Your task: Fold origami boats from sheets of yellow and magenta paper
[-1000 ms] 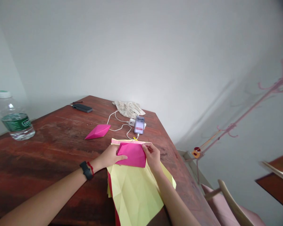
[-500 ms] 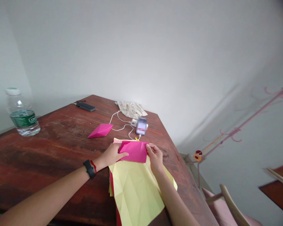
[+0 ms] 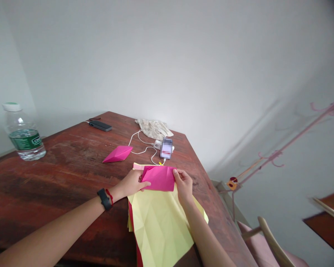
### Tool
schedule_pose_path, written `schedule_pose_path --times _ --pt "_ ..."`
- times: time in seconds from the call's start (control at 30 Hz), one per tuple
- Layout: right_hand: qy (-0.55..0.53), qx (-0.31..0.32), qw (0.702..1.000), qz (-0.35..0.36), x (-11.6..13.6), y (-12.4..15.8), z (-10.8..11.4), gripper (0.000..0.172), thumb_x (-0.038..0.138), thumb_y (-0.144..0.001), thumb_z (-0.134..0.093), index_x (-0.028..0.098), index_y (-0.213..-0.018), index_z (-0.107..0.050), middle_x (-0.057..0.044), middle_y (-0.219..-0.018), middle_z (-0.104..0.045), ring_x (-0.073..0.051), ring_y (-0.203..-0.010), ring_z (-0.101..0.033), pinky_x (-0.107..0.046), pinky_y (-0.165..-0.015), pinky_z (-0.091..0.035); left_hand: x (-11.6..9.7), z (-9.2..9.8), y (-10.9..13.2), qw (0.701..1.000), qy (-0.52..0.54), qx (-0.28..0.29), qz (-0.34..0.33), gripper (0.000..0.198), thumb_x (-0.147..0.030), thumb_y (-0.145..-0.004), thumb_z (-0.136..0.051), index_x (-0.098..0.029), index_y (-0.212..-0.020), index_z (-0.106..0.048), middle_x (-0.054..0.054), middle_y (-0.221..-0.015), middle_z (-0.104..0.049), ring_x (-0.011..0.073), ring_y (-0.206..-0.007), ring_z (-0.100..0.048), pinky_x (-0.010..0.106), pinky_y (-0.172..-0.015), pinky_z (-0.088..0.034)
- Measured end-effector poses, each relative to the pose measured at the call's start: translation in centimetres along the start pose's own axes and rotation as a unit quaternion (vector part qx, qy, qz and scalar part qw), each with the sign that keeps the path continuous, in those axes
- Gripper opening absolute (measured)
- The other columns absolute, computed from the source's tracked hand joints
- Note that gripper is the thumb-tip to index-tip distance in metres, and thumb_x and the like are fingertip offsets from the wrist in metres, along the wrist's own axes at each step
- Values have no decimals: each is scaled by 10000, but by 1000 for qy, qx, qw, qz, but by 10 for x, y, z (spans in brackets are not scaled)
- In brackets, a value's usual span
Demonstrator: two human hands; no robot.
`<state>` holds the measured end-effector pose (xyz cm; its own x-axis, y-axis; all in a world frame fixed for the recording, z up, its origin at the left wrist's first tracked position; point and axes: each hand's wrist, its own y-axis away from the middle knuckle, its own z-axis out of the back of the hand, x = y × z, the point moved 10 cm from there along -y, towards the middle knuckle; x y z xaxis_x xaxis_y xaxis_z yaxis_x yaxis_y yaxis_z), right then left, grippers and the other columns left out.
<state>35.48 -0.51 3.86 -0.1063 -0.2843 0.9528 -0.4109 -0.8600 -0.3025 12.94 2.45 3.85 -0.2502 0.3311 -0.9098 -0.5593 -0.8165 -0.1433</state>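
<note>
A folded pink paper (image 3: 160, 178) is held between both hands above a creased yellow sheet (image 3: 161, 226), which lies over other coloured sheets. My left hand (image 3: 133, 182) grips its left edge, thumb on top and the other fingers partly hidden behind it. At the upper right corner, my right hand (image 3: 183, 182) pinches the paper between thumb and fingers. Another folded pink piece (image 3: 118, 154), pointed at both ends, rests on the wooden table (image 3: 58, 167) beyond my left hand.
Behind the sheets are a phone (image 3: 166, 148), white cables and a crumpled cloth (image 3: 154, 129). A dark power bank (image 3: 100, 126) lies farther left. A water bottle (image 3: 25, 139) stands at the left. To the right are a chair (image 3: 269, 237) and a pink rack (image 3: 295, 142).
The pink paper in my hands has shifted very slightly to the right. Both hands keep their hold, and the view has moved a little.
</note>
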Motion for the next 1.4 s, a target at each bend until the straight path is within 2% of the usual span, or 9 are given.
schedule_pose_path --times 0.2,0.33,0.43,0.67,0.87,0.97,1.07,1.27,1.4 --pt "33 -35 998 36 12 0 7 457 527 -727 -780 186 -1005 -658 -43 -837 -661 -179 -715 -592 -293 -614 -473 -21 17 4 994 -74 -61 -47 124 -284 -799 -691 -202 -870 -752 39 -693 -736 247 -757 -707 274 -693 -481" --pt "57 -92 991 75 27 2 19 442 504 -733 -788 197 -992 -603 36 -685 -519 -127 -578 -467 -259 -532 -393 -24 31 6 982 -133 -128 -34 187 -263 -853 -640 -173 -977 -746 91 -790 -758 262 -789 -718 283 -696 -469" --pt "40 -50 995 75 30 5 8 393 521 -777 -749 210 -939 -570 73 -594 -442 -107 -492 -390 -249 -470 -317 -22 35 7 978 -141 -155 -23 223 -250 -871 -621 -164 -1043 -732 105 -832 -764 254 -777 -723 282 -686 -469" --pt "46 135 988 60 27 30 -44 372 436 -822 -739 244 -1082 -556 17 -712 -596 -141 -537 -552 -272 -482 -440 -29 33 8 978 -126 -151 -69 304 -215 -872 -602 -196 -1156 -706 91 -953 -778 249 -875 -732 292 -769 -497" --pt "79 177 977 85 41 41 -55 535 374 -802 -769 262 -1279 -552 -55 -918 -692 -188 -729 -651 -277 -543 -503 -22 29 6 986 -104 -120 -58 319 -129 -766 -655 -211 -1065 -731 63 -931 -776 235 -871 -710 275 -768 -489" --pt "109 204 969 87 46 46 -62 466 374 -817 -752 251 -1248 -624 -82 -971 -720 -213 -780 -677 -299 -585 -538 -15 27 5 989 -95 -109 -39 289 -148 -749 -673 -203 -1027 -735 54 -876 -768 223 -806 -692 271 -725 -479" --pt "130 212 964 93 47 48 -65 387 367 -819 -745 237 -1177 -679 -97 -995 -731 -229 -810 -688 -315 -615 -559 -14 25 5 990 -88 -105 -43 291 -155 -747 -675 -199 -1028 -735 59 -893 -766 215 -793 -682 267 -710 -470" --pt "110 179 972 108 44 42 -57 466 349 -828 -739 238 -1260 -606 -75 -929 -712 -208 -793 -686 -278 -571 -545 -15 25 5 988 -100 -112 -44 307 -129 -732 -669 -197 -1024 -737 52 -875 -764 204 -775 -668 257 -691 -462" --pt "104 152 976 115 43 38 -51 414 351 -841 -717 231 -1223 -610 -63 -891 -708 -192 -769 -690 -258 -550 -542 -18 24 6 986 -109 -114 -55 282 -120 -743 -663 -192 -1005 -737 42 -873 -762 185 -750 -665 240 -671 -456"
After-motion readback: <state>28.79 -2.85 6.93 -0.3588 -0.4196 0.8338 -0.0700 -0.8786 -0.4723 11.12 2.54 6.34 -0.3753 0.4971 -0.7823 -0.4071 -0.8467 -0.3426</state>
